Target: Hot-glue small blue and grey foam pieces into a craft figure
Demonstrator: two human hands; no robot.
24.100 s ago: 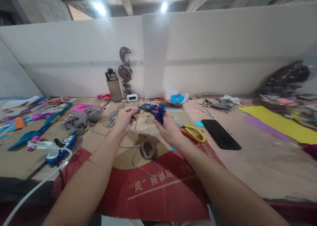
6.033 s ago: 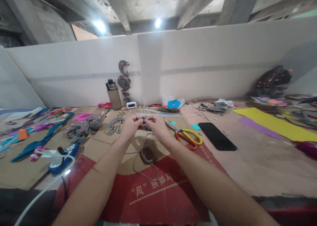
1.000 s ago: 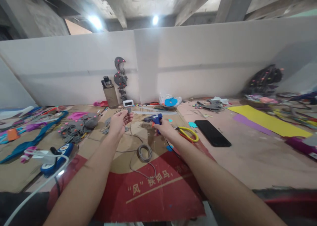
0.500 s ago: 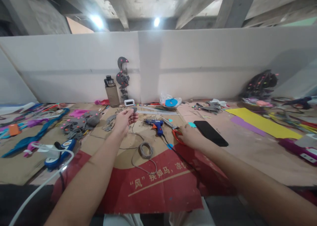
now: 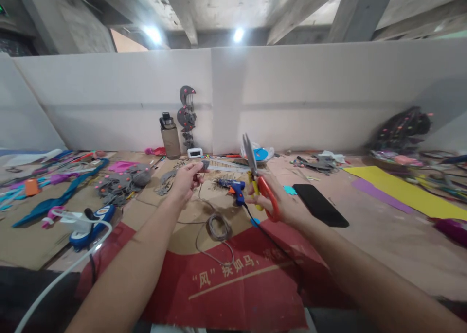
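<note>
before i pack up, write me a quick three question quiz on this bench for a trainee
1. Which hand holds the scissors?
2. True or false: the coil of cord lies nearer the person than the glue gun.
3. Which stands upright near the wall?
A phone
B water bottle
C yellow sheet

Key: 1. The right hand. 2. True. 3. B.

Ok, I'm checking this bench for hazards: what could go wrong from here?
The right grip holds the scissors blades-up near the glue gun, so lowering them could nick its black cable. The gray cord lies in loose loops and might tangle or snag.
</note>
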